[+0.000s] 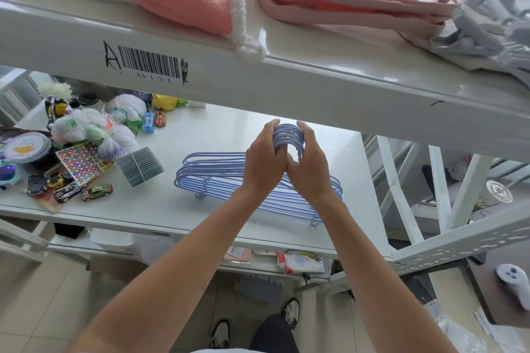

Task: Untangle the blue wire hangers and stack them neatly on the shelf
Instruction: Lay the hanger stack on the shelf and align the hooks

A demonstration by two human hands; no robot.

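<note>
While hands grip hangers [206, 177], toys [68, 189] (left) sit apart.

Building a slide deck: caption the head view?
Both hands grip hooks of stacked blue wire hangers on white shelf.

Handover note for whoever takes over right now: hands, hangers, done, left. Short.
Left hand: grips the bunched hooks from the left.
Right hand: grips the same hooks from the right.
Blue wire hangers: one bundle lying on the white shelf, hooks lined up between the hands, bodies roughly nested.
Done: hangers look untangled and gathered.
Left: square up the stack, let go. Toy cars and a sticker sheet sit to the left, apart from the hangers.
</note>
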